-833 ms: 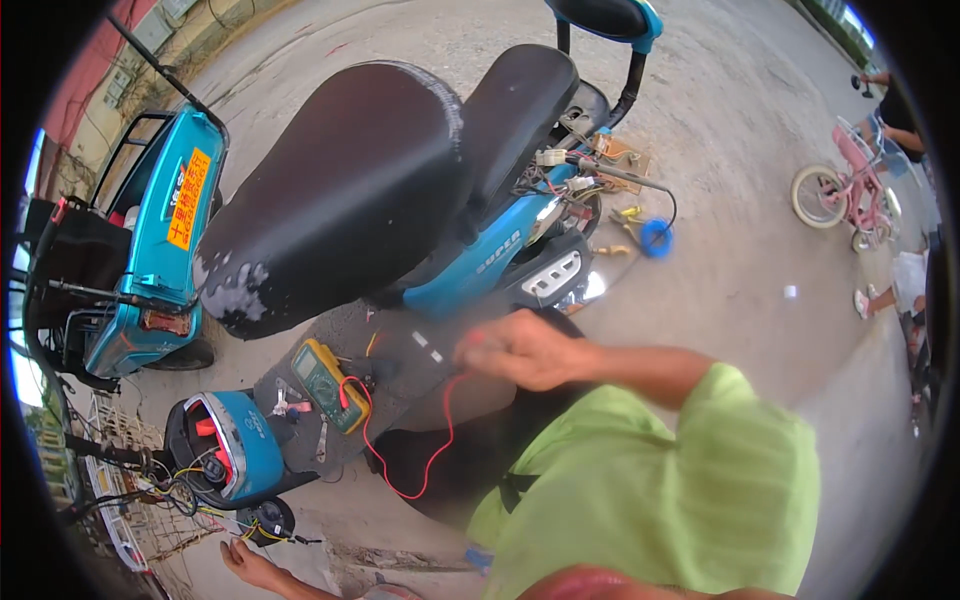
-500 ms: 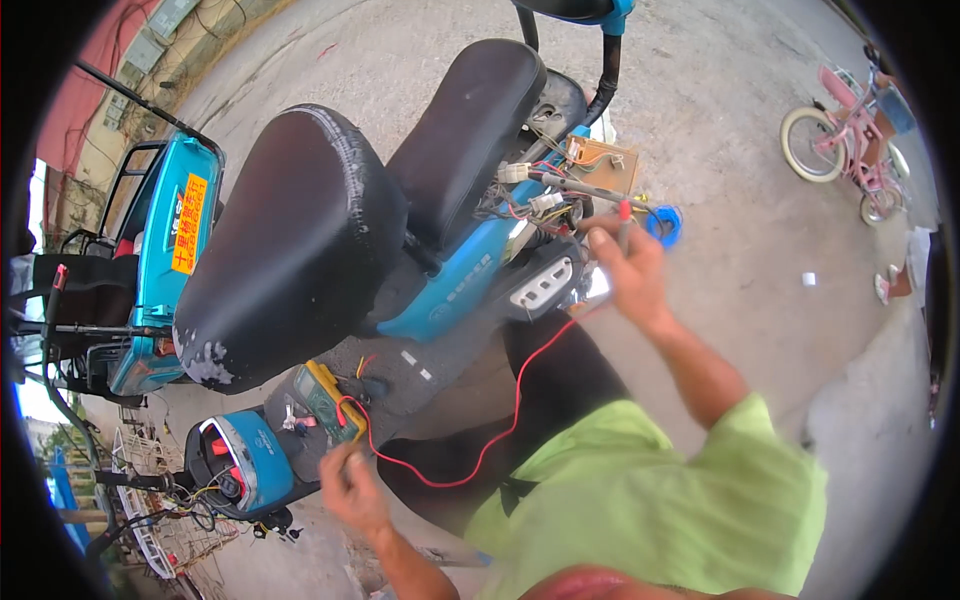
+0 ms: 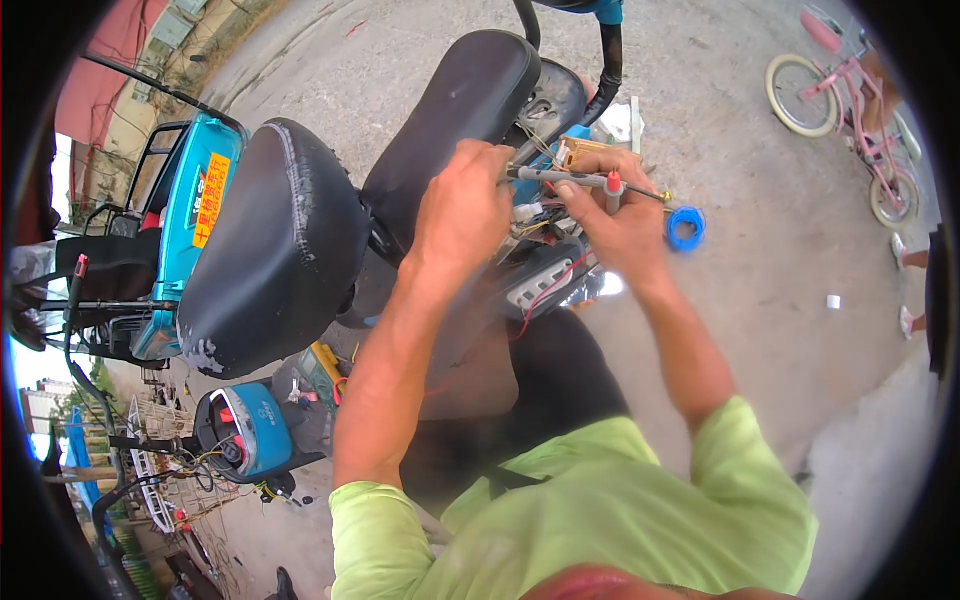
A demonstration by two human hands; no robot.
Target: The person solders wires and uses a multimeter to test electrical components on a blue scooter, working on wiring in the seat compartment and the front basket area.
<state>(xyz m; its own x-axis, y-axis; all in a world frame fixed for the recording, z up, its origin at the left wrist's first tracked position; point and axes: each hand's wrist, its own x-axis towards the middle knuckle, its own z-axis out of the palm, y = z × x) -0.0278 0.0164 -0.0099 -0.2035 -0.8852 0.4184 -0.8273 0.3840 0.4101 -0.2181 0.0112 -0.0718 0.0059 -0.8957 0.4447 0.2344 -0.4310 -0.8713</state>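
My left hand [image 3: 460, 215] is closed at the end of a grey-sleeved cable [image 3: 560, 178] beside the scooter's long black seat [image 3: 455, 115]; its fingertips partly hide what they pinch. My right hand [image 3: 628, 235] is wrapped round a red-and-grey multimeter test probe [image 3: 613, 190], with its thumb and fingers against the same cable. Below lie loose wires and a white connector [image 3: 527, 212] in the scooter's open side. The probe's red lead [image 3: 548, 293] runs down toward a yellow-framed multimeter [image 3: 324, 372] on the footboard, partly hidden by my left forearm.
A roll of blue tape [image 3: 685, 230] lies on the ground to the right of my hands. A second black seat [image 3: 270, 250] stands at the left, near the blue front panel [image 3: 265, 432]. A blue vehicle [image 3: 190, 235] is farther left. A pink bicycle [image 3: 850, 95] and a person's legs are at the far right.
My left hand has moved up from beside the multimeter to the grey-sleeved cable. My right hand, still holding the probe, has shifted slightly up and left onto that cable.
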